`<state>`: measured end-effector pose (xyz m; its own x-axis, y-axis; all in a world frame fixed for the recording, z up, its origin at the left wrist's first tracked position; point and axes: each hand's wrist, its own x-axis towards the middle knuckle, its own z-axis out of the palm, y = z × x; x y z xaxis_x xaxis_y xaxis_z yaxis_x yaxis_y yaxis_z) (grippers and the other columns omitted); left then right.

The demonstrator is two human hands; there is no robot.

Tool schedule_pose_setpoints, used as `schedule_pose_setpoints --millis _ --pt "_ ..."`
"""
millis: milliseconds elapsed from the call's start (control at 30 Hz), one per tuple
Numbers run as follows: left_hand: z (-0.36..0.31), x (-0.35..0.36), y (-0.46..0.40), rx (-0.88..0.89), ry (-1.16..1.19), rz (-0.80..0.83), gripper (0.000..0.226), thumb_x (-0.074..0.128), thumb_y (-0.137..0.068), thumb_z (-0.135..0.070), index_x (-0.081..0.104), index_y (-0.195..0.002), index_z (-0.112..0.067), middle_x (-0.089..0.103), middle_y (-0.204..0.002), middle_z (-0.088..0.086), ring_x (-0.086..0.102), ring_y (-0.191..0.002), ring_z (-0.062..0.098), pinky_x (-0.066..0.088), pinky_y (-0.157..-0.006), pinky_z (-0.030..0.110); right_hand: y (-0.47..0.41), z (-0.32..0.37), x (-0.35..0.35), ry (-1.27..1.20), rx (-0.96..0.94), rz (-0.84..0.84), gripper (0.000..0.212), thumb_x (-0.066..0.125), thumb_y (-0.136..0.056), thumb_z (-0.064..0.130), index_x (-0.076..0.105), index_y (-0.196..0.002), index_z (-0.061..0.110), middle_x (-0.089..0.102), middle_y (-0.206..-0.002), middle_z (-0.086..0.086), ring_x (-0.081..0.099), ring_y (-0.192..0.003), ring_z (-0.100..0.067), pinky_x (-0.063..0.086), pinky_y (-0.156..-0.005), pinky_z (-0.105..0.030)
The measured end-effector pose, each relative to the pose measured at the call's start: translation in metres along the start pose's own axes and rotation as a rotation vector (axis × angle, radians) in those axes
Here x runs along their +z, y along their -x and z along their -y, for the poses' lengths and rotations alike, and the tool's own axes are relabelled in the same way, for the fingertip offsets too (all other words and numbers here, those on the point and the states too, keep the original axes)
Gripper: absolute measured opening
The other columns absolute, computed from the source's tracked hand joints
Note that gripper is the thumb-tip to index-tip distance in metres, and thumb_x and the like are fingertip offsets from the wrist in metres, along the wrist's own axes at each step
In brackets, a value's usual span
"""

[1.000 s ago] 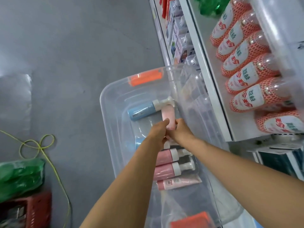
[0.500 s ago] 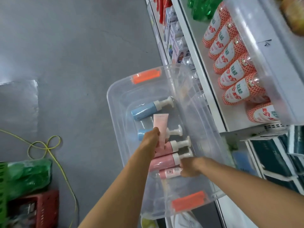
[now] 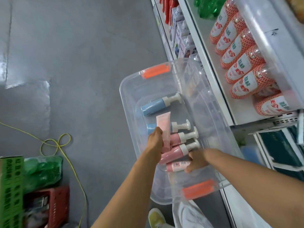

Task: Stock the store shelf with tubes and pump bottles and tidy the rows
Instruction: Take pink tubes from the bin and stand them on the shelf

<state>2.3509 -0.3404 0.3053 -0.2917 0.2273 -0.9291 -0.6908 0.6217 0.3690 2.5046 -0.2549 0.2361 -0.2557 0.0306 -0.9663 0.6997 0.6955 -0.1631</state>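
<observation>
Grey floor (image 3: 74,55) lies beside a clear bin (image 3: 130,89) under the shelf (image 3: 212,76). Above the bin, the left hand (image 3: 154,140) grips an upright pink tube (image 3: 164,130). Inside, the right hand (image 3: 197,159) closes on a second tube (image 3: 176,166) beside the pump bottles (image 3: 179,139).

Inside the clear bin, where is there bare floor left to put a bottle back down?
Free: the strip between the upper blue pump bottle and the far orange handle of the clear bin. Crowded: the near half, with pink pump bottles and both hands.
</observation>
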Motion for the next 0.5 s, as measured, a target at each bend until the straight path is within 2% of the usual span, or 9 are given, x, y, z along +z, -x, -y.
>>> schedule_pose_setpoints --millis 100,167,267,333,367,433,500 --pt "0.003 0.000 0.001 0.073 -0.028 0.021 0.032 0.045 -0.100 -0.040 0.052 -0.105 -0.009 0.058 -0.083 0.012 0.057 -0.072 0.026 0.050 -0.066 0.035 0.003 0.000 0.005 -0.002 -0.008 -0.046 0.085 0.061 -0.065 0.069 0.052 -0.132 0.016 0.052 -0.137 -0.008 0.054 -0.118 -0.026 0.046 -0.097 -0.037" --pt "0.005 -0.001 0.001 0.121 -0.083 0.033 0.038 0.055 -0.094 -0.048 0.057 -0.103 -0.011 0.061 -0.082 0.008 0.059 -0.072 0.024 0.052 -0.068 0.034 0.008 0.002 0.005 0.004 -0.035 -0.061 0.061 0.062 -0.076 0.057 0.058 -0.122 0.017 0.060 -0.127 -0.007 0.058 -0.109 -0.025 0.049 -0.090 -0.033" --pt "0.008 -0.003 0.005 0.161 -0.141 0.014 0.046 0.073 -0.082 -0.040 0.060 -0.113 -0.009 0.064 -0.087 0.007 0.061 -0.076 0.024 0.055 -0.069 0.036 0.020 0.006 0.003 0.040 -0.079 -0.147 0.032 0.055 -0.087 0.034 0.062 -0.113 0.016 0.064 -0.120 -0.007 0.062 -0.107 -0.027 0.049 -0.083 -0.030" --pt "0.009 -0.005 0.011 0.170 -0.179 0.011 0.046 0.078 -0.078 -0.030 0.059 -0.113 -0.007 0.062 -0.085 0.008 0.060 -0.073 0.022 0.052 -0.061 0.032 0.030 0.007 -0.001 0.043 -0.078 -0.183 0.031 0.053 -0.087 0.027 0.060 -0.115 0.017 0.064 -0.119 -0.007 0.064 -0.105 -0.027 0.050 -0.082 -0.031" --pt "0.008 -0.006 0.016 0.175 -0.178 0.015 0.042 0.078 -0.078 -0.024 0.059 -0.111 -0.006 0.061 -0.081 0.008 0.059 -0.069 0.020 0.049 -0.057 0.030 0.038 0.006 -0.004 0.019 -0.066 -0.191 0.030 0.055 -0.086 0.025 0.059 -0.115 0.017 0.064 -0.114 -0.007 0.065 -0.097 -0.026 0.052 -0.078 -0.030" --pt "0.006 -0.009 0.028 0.181 -0.147 0.030 0.032 0.075 -0.080 -0.014 0.060 -0.106 -0.004 0.060 -0.075 0.008 0.056 -0.061 0.019 0.049 -0.055 0.028 0.057 0.004 -0.012 -0.110 -0.050 -0.231 0.029 0.058 -0.085 0.020 0.060 -0.114 0.015 0.063 -0.101 -0.006 0.063 -0.069 -0.017 0.052 -0.058 -0.025" --pt "0.004 -0.012 0.040 0.191 -0.142 0.040 0.033 0.074 -0.080 -0.010 0.060 -0.108 -0.001 0.063 -0.075 0.010 0.059 -0.060 0.018 0.051 -0.057 0.030 0.079 0.001 -0.018 -0.325 -0.059 -0.273 0.038 0.063 -0.086 0.017 0.058 -0.123 0.015 0.059 -0.095 -0.003 0.060 -0.057 -0.013 0.048 -0.048 -0.022"
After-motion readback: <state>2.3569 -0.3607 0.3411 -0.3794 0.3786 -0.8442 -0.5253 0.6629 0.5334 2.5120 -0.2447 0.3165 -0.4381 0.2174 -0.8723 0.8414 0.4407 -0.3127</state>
